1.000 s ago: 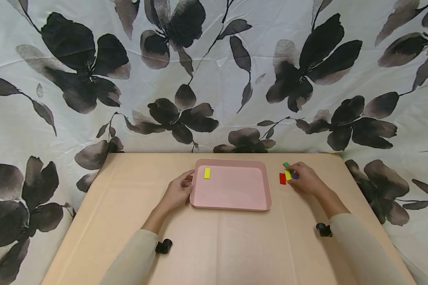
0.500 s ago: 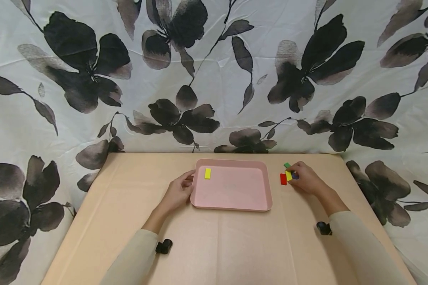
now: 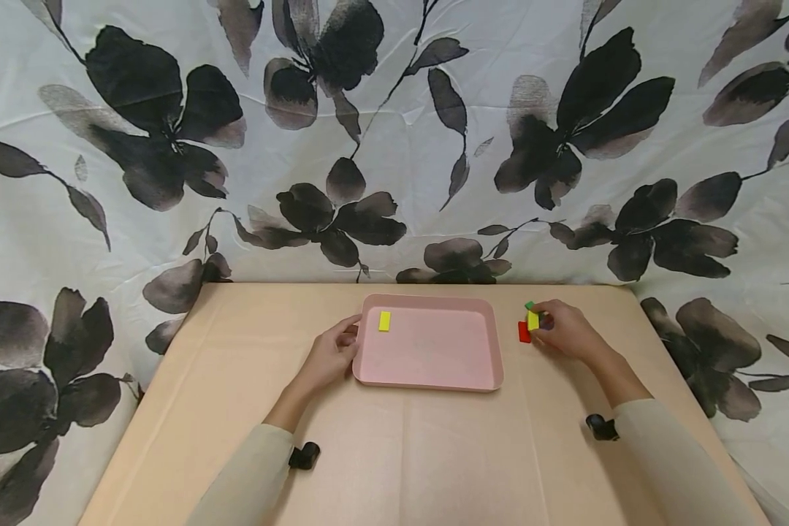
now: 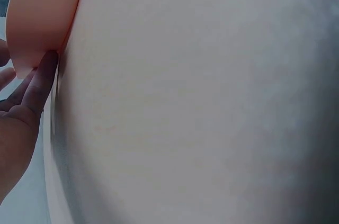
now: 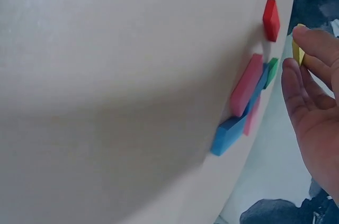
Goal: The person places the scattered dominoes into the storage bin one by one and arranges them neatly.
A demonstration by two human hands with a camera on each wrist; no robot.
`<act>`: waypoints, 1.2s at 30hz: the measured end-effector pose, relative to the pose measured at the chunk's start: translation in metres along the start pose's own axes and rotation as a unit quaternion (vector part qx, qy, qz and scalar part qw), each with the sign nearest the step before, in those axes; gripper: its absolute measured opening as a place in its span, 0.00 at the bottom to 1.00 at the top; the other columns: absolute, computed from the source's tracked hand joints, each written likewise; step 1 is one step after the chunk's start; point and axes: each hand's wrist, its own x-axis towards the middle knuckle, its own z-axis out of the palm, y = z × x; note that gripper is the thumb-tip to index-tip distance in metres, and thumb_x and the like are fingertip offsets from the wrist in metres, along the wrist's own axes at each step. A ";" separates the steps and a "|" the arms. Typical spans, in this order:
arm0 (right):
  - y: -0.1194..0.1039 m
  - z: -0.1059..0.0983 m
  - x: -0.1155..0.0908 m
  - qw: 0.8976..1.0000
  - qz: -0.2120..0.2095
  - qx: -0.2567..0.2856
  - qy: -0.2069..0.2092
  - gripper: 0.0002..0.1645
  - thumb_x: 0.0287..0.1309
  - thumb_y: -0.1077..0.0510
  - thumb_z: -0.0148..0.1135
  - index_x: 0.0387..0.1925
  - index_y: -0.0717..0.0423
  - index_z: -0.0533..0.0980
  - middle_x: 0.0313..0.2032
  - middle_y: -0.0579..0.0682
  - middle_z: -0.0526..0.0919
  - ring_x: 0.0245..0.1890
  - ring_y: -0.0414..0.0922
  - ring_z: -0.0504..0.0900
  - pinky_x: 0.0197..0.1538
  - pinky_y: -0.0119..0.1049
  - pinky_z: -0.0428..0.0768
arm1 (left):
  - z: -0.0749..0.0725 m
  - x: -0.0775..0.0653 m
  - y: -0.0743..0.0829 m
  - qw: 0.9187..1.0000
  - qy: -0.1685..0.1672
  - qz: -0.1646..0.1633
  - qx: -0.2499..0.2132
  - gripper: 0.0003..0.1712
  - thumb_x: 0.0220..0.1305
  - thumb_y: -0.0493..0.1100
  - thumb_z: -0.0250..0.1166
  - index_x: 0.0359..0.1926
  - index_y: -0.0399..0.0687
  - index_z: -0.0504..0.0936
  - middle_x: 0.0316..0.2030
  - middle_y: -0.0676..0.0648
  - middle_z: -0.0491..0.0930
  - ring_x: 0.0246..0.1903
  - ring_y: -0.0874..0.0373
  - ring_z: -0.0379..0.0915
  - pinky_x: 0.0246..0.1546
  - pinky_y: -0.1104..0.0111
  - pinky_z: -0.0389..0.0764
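My right hand (image 3: 563,329) pinches a small yellow block (image 3: 532,320) between thumb and fingers. The right wrist view shows this raised over the table, with the yellow block (image 5: 297,49) seen edge-on. Close by lie a red block (image 5: 271,20), a green block (image 5: 271,72), a pink block (image 5: 247,85) and a blue block (image 5: 229,134), the last few bunched and overlapping in this view. My left hand (image 3: 329,356) touches the left side of a pink tray (image 3: 434,358), its fingers (image 4: 39,83) fairly straight against the outer wall. Another yellow block (image 3: 384,321) lies inside the tray, upper left.
A beige cloth covers the table (image 3: 401,453). Behind it and along both sides hangs a white curtain (image 3: 394,146) with dark flowers. The tray stands near the table's far edge, left of the loose blocks.
The yellow block in my right hand has turned more upright and risen slightly beside the red block. My left hand and the tray stay put.
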 end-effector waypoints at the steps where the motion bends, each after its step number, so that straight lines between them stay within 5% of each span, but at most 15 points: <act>1: -0.003 0.000 -0.002 1.000 -0.007 0.001 0.007 0.30 0.59 0.61 0.72 0.60 0.70 0.76 0.52 0.67 0.78 0.45 0.56 0.82 0.54 0.54 0.83 | 0.000 -0.001 0.000 1.000 0.000 0.000 0.000 0.32 0.69 0.31 0.61 0.73 0.46 0.71 0.57 0.39 0.81 0.49 0.49 0.81 0.52 0.59 0.81; 15: -0.049 0.006 -0.008 0.997 -0.038 0.046 0.053 0.27 0.51 0.63 0.76 0.54 0.66 0.80 0.43 0.60 0.79 0.39 0.50 0.80 0.40 0.32 0.80 | -0.002 -0.008 0.003 1.000 -0.002 0.007 0.004 0.32 0.69 0.32 0.61 0.73 0.46 0.72 0.56 0.39 0.82 0.50 0.49 0.81 0.52 0.59 0.81; 36: -0.124 0.039 0.002 0.994 -0.080 0.069 0.029 0.28 0.51 0.61 0.78 0.55 0.60 0.82 0.44 0.55 0.79 0.41 0.48 0.78 0.47 0.40 0.84 | -0.004 -0.020 0.003 1.000 -0.006 0.020 0.003 0.32 0.68 0.31 0.62 0.72 0.45 0.72 0.55 0.38 0.82 0.47 0.50 0.82 0.49 0.66 0.81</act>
